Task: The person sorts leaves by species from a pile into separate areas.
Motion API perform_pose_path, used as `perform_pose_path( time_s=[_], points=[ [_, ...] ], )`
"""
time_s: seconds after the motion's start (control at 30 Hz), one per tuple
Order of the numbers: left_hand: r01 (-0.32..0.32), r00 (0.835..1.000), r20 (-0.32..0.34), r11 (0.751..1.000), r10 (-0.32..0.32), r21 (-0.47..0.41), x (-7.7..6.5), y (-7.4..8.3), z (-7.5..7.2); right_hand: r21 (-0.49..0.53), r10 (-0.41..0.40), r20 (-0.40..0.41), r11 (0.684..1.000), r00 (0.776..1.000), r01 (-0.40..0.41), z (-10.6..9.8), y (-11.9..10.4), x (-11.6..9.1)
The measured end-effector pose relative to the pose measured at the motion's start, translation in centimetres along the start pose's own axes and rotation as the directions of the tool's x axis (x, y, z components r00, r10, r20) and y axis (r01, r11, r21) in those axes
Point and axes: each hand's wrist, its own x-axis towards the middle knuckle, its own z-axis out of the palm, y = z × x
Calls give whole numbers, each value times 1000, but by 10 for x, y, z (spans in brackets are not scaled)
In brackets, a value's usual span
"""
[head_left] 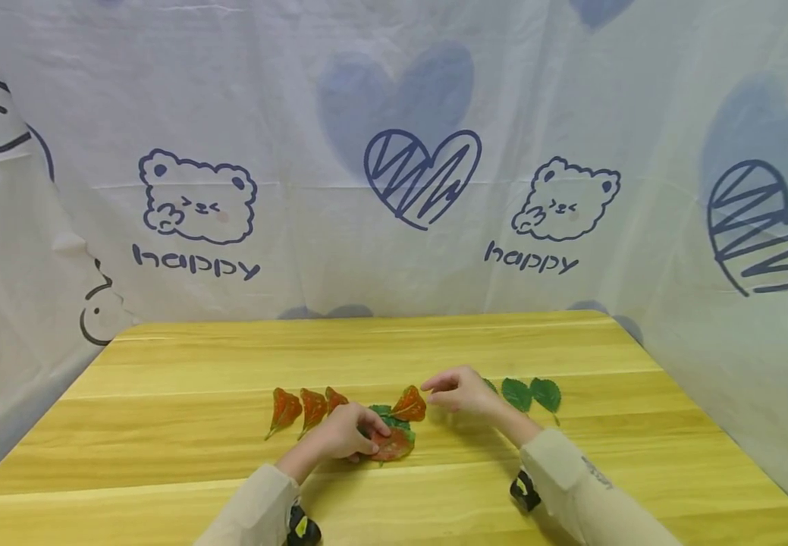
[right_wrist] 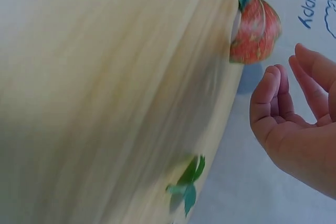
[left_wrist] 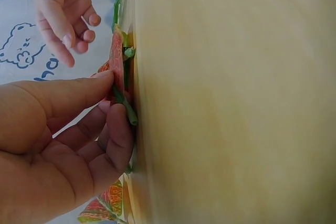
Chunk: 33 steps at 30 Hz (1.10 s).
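My left hand (head_left: 344,434) pinches the edge of a reddish leaf (head_left: 397,446) between thumb and fingers, low over the table. In the left wrist view the held leaf (left_wrist: 117,56) is seen nearly edge-on, its green stem (left_wrist: 126,106) pointing down past the fingertips. Behind it lies a green leaf (head_left: 399,422), partly covered. An orange-red leaf (head_left: 410,403) overlaps the green one at its upper right. Just right of this leaf, my right hand (head_left: 463,394) hovers with loosely bent fingers. Nothing shows between its fingers (right_wrist: 272,85) in the right wrist view.
Red leaves (head_left: 286,409) stand in a row left of the left hand, one partly hidden by it. Green leaves (head_left: 516,394) lie beyond the right wrist, one mostly covered by that hand. The wooden table (head_left: 182,447) ends at a printed cloth backdrop (head_left: 312,250).
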Motion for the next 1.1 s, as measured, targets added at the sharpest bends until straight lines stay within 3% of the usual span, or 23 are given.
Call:
perform_pose_path(
  time_s=[0.23,0.5,0.83,1.1],
  points=[
    [-3,1000,10,1000,3,-7,1,-1,-1,-20,1,51,1000,999,0,15,-3,10],
    [-9,1000,12,1000,9,3,1,-1,-1,-27,35,89,999,995,-33,17,-1,15],
    [-11,1000,8,1000,11,15,1,-1,0,-10,117,104,993,988,-117,20,2,18],
    [-25,1000,11,1000,25,4,0,-1,-1,-22,122,81,992,989,-121,22,7,20]
  ],
)
